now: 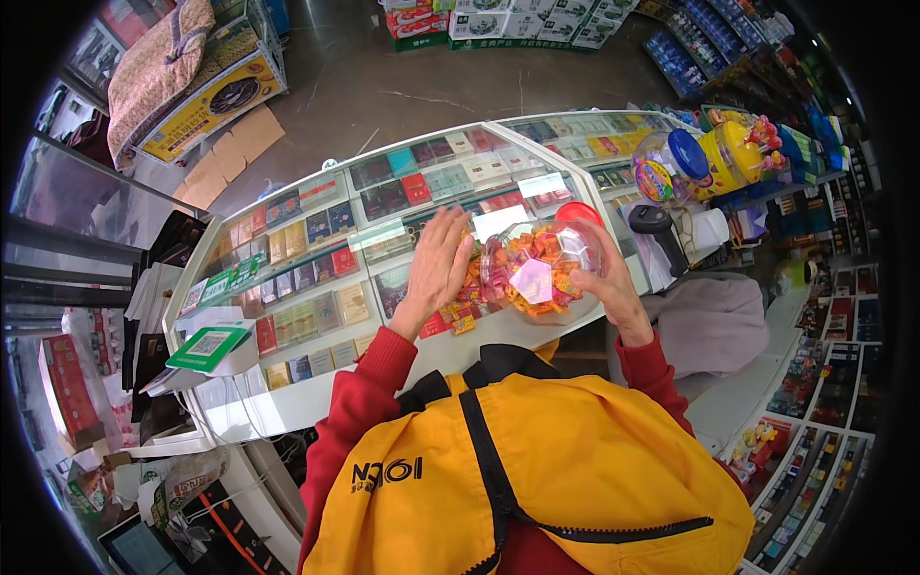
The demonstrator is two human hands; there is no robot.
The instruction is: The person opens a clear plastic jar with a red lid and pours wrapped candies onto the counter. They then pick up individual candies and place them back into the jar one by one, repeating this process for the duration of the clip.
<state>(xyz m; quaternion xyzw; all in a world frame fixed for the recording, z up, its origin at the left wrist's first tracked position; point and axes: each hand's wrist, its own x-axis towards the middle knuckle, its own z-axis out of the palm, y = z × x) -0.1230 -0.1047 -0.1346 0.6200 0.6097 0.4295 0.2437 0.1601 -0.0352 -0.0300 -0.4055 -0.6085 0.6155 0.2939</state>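
My right hand [609, 280] is wrapped round a clear plastic jar [575, 247], tipped on its side over the glass counter. Orange and pink wrapped candies [544, 305] fill part of the jar. More wrapped candies [462, 318] lie loose on the glass, just left of it. My left hand [439, 264] rests by this pile, fingers stretched out and close together, holding nothing that I can see. A round red lid [578, 212] shows behind the jar, partly covered by it and my right hand.
Under the counter's glass [383, 230] stand rows of small packs. A green code stand [209, 347] is at the left end. To the right are a black handheld scanner [655, 230], a blue-lidded jar [686, 155], a yellow tub [736, 153] and a grey cloth [714, 321].
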